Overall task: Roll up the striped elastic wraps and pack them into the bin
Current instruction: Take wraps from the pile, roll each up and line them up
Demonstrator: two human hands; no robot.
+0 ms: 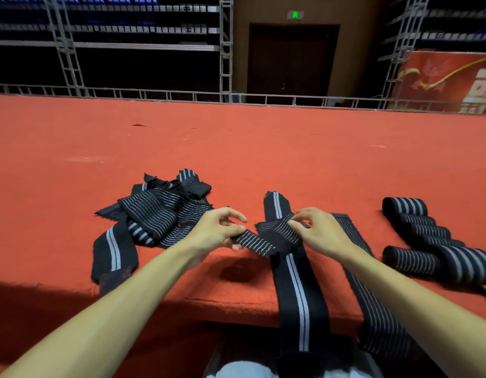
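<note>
A black thin-striped elastic wrap (266,238) lies across the near edge of the red carpeted platform (236,148). My left hand (217,233) pinches its left end. My right hand (320,230) grips its folded middle. Under it, a long black wrap with a white centre stripe (299,290) hangs over the platform edge toward my lap. Beside that one, another thin-striped wrap (372,304) also hangs down. A loose heap of unrolled wraps (154,216) lies to the left. Several rolled wraps (432,241) sit in a cluster on the right. No bin is in view.
The platform's front edge (236,304) runs just below my hands. A metal truss rail (181,94) borders the far side. Behind it stand a dark door (290,58), scaffolding and a red banner (449,80).
</note>
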